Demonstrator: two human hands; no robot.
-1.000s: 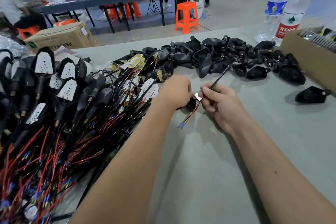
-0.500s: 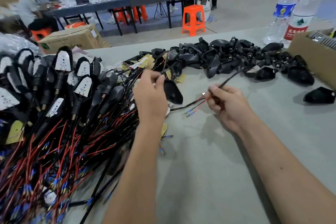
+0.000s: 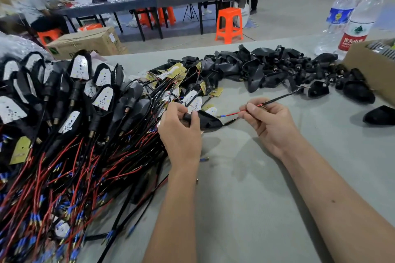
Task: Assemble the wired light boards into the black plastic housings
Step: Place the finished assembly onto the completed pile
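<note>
My left hand (image 3: pixel 181 132) grips the stem of a black plastic housing (image 3: pixel 208 120) that points right, just above the grey table (image 3: pixel 245 188). My right hand (image 3: pixel 267 123) pinches a sleeved cable with a red wire (image 3: pixel 233 113); its blue-tipped end sits close to the housing's nose. The cable runs up and right to a small light board end (image 3: pixel 303 86). Assembled housings with white boards (image 3: pixel 79 68) and red and black leads are heaped at the left. Empty black housings (image 3: pixel 256 68) are piled at the back.
Loose wired boards (image 3: pixel 177 72) lie behind my left hand. A cardboard box (image 3: pixel 372 70) stands at the right edge, two water bottles (image 3: pixel 350 19) behind it. A single housing (image 3: pixel 380 115) lies far right. Beyond the table are an orange stool (image 3: pixel 229 24) and people at another table.
My left hand has brought the black housing back from the pile toward my right hand and turned it to point right. My right hand slid along the cable, now pinching near the red wire.
</note>
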